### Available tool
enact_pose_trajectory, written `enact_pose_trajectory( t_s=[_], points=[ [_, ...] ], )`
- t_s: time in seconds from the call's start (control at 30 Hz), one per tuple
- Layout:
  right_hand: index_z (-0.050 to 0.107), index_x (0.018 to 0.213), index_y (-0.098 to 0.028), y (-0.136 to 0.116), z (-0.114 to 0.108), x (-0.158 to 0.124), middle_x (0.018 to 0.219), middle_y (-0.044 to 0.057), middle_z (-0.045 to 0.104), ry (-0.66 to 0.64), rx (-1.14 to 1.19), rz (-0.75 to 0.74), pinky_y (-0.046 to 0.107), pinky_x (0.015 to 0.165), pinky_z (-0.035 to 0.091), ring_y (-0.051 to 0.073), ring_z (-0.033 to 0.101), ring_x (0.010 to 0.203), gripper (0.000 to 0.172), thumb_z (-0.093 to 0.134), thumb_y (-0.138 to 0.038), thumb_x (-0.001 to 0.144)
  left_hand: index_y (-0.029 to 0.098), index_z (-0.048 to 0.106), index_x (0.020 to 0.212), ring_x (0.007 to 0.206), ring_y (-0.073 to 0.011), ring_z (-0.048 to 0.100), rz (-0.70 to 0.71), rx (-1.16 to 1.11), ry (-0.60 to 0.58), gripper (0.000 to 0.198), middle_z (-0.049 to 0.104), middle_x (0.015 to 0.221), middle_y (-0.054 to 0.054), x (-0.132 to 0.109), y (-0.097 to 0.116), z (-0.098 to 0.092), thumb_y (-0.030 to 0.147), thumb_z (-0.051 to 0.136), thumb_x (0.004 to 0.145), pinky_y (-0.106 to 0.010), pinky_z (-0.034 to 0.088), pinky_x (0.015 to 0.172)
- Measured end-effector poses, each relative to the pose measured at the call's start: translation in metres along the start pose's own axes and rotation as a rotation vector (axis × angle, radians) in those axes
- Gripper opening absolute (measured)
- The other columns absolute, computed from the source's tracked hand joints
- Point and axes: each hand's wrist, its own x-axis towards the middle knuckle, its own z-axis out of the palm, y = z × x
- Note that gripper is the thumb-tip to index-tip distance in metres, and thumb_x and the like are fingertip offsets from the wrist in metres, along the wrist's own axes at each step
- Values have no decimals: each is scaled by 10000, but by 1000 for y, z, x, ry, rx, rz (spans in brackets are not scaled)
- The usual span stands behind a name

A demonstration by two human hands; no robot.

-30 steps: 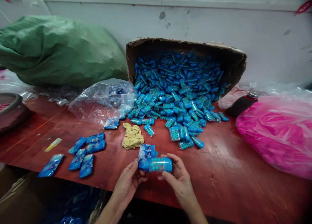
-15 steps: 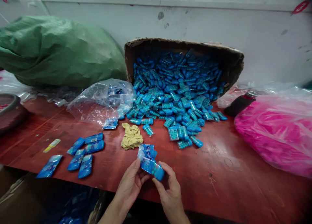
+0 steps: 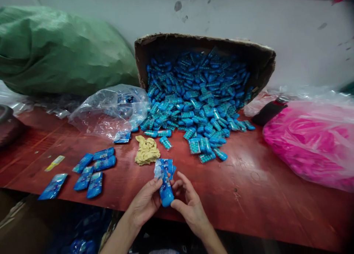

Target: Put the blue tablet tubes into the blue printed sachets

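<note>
My left hand pinches a blue packet at the table's front edge; the packet points down toward me. Beyond it, blue cards lie partly behind the fingers. Just right of the packet is my right hand, fingers curled and apart, its thumb tip beside the packet's lower end; whether it touches is hard to tell. A crumpled yellow cloth lies behind my hands. Several labelled blue packets rest on the left. Small blue containers with beads spill from a cardboard box.
The red table holds a clear plastic bag, a large green sack, a dark bottle and a pink bag. A yellow strip lies left. Below the table's edge sits an open box with blue items.
The packet between my hands has turned from slanting rightward to pointing down toward me. My right hand's fingers have come off it and spread. The view has tilted slightly downward.
</note>
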Motion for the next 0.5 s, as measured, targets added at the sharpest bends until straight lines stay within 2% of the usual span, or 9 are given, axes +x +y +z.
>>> enact_pose_trajectory(
  t_s=[0.1, 0.2, 0.33, 0.43, 0.5],
  points=[
    [381, 1268, -340, -4, -4, 2, 1213, 5, 481, -8, -66, -14, 356, 978, 340, 193, 453, 1119, 674, 632, -108, 688, 121, 620, 959, 825, -212, 647, -38, 13, -41, 231, 689, 844, -101, -1, 3, 4, 163, 596, 732, -300, 507, 715],
    [356, 1286, -340, -7, -6, 3, 1306, 20, 420, -79, -10, -64, 381, 988, 331, 206, 424, 1163, 657, 615, -132, 720, 123, 625, 953, 816, -219, 652, -55, 33, -82, 235, 694, 824, -99, -1, 4, 6, 155, 608, 721, -303, 509, 704],
    [364, 1288, -333, -5, -8, 3, 1317, 35, 421, -139, 67, -92, 408, 988, 328, 214, 423, 1169, 587, 586, -182, 766, 125, 642, 923, 808, -196, 652, -36, 29, -112, 211, 700, 813, -90, 0, 2, 5, 153, 613, 717, -267, 506, 702],
    [378, 1283, -328, -4, -8, 3, 1312, 35, 425, -145, 63, -79, 400, 989, 331, 209, 413, 1181, 536, 560, -210, 793, 125, 656, 879, 779, -173, 653, -28, 16, -89, 175, 703, 794, -81, 1, -3, 2, 169, 622, 713, -243, 501, 702],
    [386, 1280, -321, -4, -7, 2, 1277, 39, 453, -141, 52, -68, 381, 959, 369, 202, 455, 1138, 508, 536, -215, 807, 131, 663, 852, 756, -170, 652, -12, 8, -59, 161, 702, 770, -69, 1, -8, 2, 191, 634, 705, -244, 502, 690]
  ],
)
